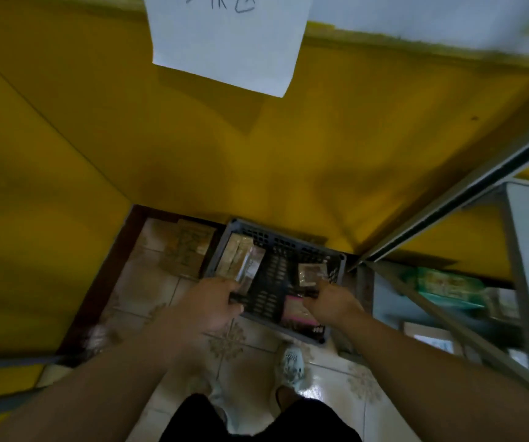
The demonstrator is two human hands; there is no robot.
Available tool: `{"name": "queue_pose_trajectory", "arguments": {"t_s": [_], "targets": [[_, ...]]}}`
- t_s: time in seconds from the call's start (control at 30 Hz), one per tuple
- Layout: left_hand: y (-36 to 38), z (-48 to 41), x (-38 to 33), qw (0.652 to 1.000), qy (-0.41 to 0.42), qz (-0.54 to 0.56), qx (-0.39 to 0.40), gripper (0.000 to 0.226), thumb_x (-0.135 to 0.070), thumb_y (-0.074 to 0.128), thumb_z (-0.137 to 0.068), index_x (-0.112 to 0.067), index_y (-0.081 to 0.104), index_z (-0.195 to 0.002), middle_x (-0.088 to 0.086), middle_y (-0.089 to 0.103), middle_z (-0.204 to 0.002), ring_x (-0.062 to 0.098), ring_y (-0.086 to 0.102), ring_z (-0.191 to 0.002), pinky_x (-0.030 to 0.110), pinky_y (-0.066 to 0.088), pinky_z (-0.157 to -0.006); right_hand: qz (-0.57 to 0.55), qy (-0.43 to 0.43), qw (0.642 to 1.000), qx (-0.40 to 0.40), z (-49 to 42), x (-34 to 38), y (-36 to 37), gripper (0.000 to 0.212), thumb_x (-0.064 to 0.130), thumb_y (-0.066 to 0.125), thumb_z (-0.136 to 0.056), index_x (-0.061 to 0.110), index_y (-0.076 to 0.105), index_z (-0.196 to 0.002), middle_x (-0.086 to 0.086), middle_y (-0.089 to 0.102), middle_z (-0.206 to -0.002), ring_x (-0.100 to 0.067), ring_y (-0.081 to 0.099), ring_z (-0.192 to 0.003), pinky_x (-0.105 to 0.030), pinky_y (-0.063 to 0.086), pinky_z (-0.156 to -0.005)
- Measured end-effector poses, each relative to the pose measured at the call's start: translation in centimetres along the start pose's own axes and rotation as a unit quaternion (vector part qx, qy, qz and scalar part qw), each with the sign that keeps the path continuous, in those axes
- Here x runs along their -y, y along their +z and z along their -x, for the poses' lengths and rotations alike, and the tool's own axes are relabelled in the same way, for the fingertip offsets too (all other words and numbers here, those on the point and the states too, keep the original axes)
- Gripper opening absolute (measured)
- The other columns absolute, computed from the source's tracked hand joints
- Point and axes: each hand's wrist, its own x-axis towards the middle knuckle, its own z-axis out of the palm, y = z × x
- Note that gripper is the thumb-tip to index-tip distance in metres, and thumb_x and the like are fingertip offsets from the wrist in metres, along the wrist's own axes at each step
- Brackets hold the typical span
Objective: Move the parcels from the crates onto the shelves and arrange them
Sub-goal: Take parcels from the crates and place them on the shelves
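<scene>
Fingers [236,295] of left hand [207,306] seemingly grip crate [288,243] rim; right hand [330,303] too blurred

Dim, motion-blurred wide-angle view, edges bent, soft shadows throughout.

Crate [275,275]: on the floor [330,387], against the wall [193,154].
Inside it: stacked parcels [240,260] at left; small parcel [312,272] far right; flat parcel [298,311] near right.
Box [186,250]: on the floor, just left of the crate.
Shelf rack [448,301]: right of the crate.
Sheet of paper [228,43]: on the wall, above.
</scene>
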Motion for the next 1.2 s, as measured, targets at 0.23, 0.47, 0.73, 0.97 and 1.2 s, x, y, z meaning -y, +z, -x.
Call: {"name": "queue_pose_trajectory", "arguments": {"t_s": [0.23,0.47,0.73,0.97,1.2], "targets": [[1.1,-8.3,6.4,0.998,0.005,0.029,0.057,0.049,-0.043,0.051,-0.095,-0.022,0.049,-0.138,0.001,0.057,-0.131,0.017,0.055,-0.115,0.029,0.045,-0.095,-0.081,0.077,0.994,-0.009,-5.9,2.1,4.1,0.046,0.045,0.053,-0.095,0.017,0.052,-0.131,-0.012,0.058,-0.131,-0.028,0.056,-0.115,-0.031,0.046,-0.089],[6.4,-19.6,13.3,0.996,-0.044,0.038,0.063,0.049,-0.043,0.055,-0.094,-0.021,0.05,-0.137,0.003,0.057,-0.134,0.017,0.057,-0.112,0.022,0.041,-0.078,-0.156,0.108,0.982,0.007,-16.1,3.1,9.0,0.044,0.041,0.053,-0.097,0.012,0.052,-0.13,-0.015,0.06,-0.125,-0.028,0.057,-0.108,-0.029,0.045,-0.082],[15.2,-33.1,16.3,0.998,-0.052,0.008,-0.042,0.046,-0.048,0.056,-0.089,-0.027,0.053,-0.13,0.005,0.049,-0.138,0.025,0.047,-0.124,0.046,0.043,-0.102,-0.094,0.117,0.989,0.007,-28.4,-3.6,17.6,0.047,0.042,0.056,-0.095,0.028,0.044,-0.138,-0.004,0.057,-0.113,-0.01,0.051,-0.079,-0.024,0.042,-0.063],[21.1,-38.2,15.9,0.989,-0.042,-0.075,-0.119,0.07,-0.056,0.053,-0.089,-0.024,0.027,-0.147,0.012,0.023,-0.156,0.036,0.017,-0.144,0.059,0.021,-0.113,0.132,0.067,0.985,0.084,-34.3,-9.6,25.4,0.113,0.061,0.069,-0.078,0.028,-0.004,-0.156,-0.009,-0.003,-0.163,-0.036,0.007,-0.148,-0.058,0.017,-0.118],[23.1,-38.8,16.5,0.989,-0.066,-0.048,-0.122,0.073,-0.048,0.06,-0.086,-0.023,0.026,-0.146,0.011,0.022,-0.155,0.036,0.018,-0.143,0.06,0.02,-0.113,0.243,0.001,0.969,-0.048,-37.4,-10.9,26.6,0.092,0.038,0.063,-0.087,0.016,0.002,-0.152,-0.019,-0.001,-0.162,-0.039,0.0,-0.15,-0.057,0.007,-0.117]]}}
